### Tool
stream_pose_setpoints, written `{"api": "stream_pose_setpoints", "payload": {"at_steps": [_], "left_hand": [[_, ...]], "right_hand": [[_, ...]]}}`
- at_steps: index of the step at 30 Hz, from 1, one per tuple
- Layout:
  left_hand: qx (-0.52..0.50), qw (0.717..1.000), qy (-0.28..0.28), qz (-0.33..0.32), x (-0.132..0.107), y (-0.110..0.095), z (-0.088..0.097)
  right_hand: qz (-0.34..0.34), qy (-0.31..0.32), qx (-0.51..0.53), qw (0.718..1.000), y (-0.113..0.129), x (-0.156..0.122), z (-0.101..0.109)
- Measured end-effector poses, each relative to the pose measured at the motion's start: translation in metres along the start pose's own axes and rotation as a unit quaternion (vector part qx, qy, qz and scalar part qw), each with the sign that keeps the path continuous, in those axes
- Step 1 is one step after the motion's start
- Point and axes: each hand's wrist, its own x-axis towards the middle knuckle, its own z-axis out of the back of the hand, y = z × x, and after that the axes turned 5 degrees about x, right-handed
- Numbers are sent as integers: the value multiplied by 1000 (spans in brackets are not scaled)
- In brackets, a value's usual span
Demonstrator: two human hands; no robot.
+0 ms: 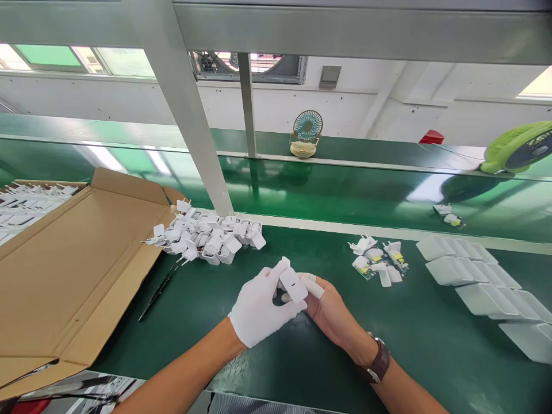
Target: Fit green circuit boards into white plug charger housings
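My left hand, in a white glove, is closed on a small white charger above the green bench. The charger is tilted, and its face with a short dark slot shows. My right hand has white covers on some fingertips and curls round the charger's right side; part of its grip is hidden behind the charger. To the left of my hands lies a heap of white charger shells. On the right is a small group of circuit boards with white parts.
An open cardboard box fills the left side, with more white pieces behind it. Dark tweezers lie beside it. White housings stand in rows at right. A grey post rises at the bench's back. Two small fans sit on the shelf.
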Motion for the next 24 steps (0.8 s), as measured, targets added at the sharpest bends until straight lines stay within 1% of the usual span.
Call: {"api": "stream_pose_setpoints", "payload": {"at_steps": [3,5,8,10,13,14,15,17,19,22,24], "left_hand": [[18,1000,22,9,-2,1,0],[12,1000,27,-5,-3,2,2],[-19,1000,13,-19,0,-1,7],[-28,999,16,-23,3,-5,11],[-14,998,58,-17,6,-11,17],[3,998,62,-9,5,-10,18],[29,998,55,-2,4,-9,20],[95,995,15,6,0,-2,24],[154,987,-34,26,-5,10,30],[206,968,-93,105,-14,33,43],[240,954,-113,140,-18,46,51]], "right_hand": [[-9,15,28,999,2,-1,-1],[4,8,23,1000,2,-1,1],[71,-25,-46,996,1,-1,6],[136,-34,-118,983,-1,-1,9],[207,-10,-212,955,-7,-2,12],[223,0,-241,945,-9,-2,12],[236,6,-274,932,-12,-3,13],[258,1,-352,900,-15,-5,14],[275,-17,-422,864,-16,-8,16],[314,-26,-471,824,-17,-11,16],[349,-16,-485,802,-17,-13,15]]}}
